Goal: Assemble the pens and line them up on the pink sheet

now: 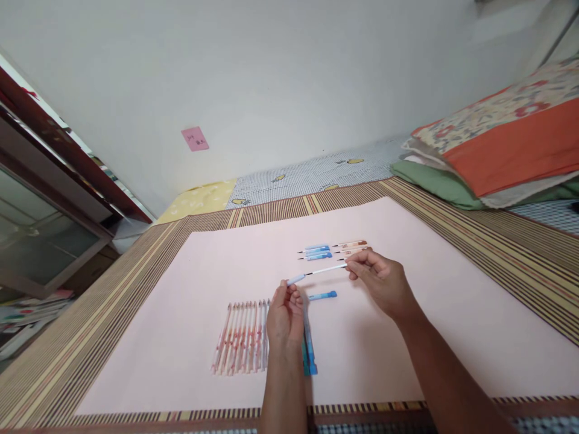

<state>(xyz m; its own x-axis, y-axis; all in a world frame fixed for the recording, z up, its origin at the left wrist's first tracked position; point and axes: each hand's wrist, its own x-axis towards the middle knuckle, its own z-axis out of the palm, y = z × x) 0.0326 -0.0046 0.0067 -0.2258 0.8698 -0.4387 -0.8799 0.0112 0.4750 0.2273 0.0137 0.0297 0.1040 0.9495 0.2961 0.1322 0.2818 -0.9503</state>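
My left hand pinches a light-blue pen part at its fingertips. My right hand pinches the far end of a thin white refill that runs into that blue part. Both hands hover above a pale pink sheet. A row of several pink-patterned pens lies left of my left hand, and blue pens lie under and beside my wrist. A loose blue cap lies between my hands. Beyond them lie a few blue pens and brown pens.
The pink sheet rests on a striped woven mat. Folded orange, floral and green bedding is stacked at the right. A dark wooden cabinet with glass stands at the left. A pink sticky note is on the wall.
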